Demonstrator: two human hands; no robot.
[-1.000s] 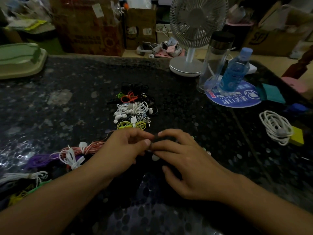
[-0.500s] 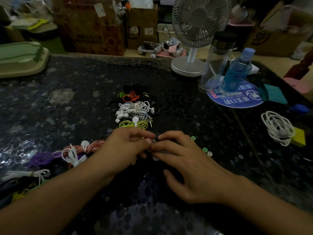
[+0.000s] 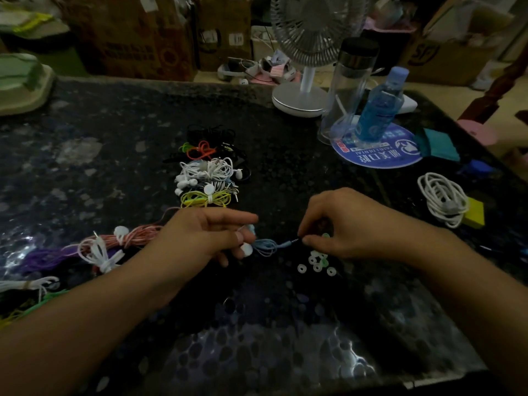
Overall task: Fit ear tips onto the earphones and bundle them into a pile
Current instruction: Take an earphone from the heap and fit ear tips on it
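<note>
The dark speckled stone surface carried everything. At its far edge stood a white desk fan, and beside it a clear tumbler with a black lid and a blue plastic bottle, which stood on a round blue printed mat. Near the middle lay a pile of bundled earphones in black, orange, white and yellow-green. More loose bundles, pink, white and purple, lay to the left, partly behind the forearm. A coiled white cable sat well apart on the right.

The left hand held a light blue wired earphone, its fingers curled round the white earbud end, with the index finger stretched out straight. The right hand pinched the earphone's plug end between thumb and fingertips just above the surface. The blue cord looped between the 2 hands. Just beside the right hand lay several small white and green ring-shaped ear tips, loose on the surface.
</note>
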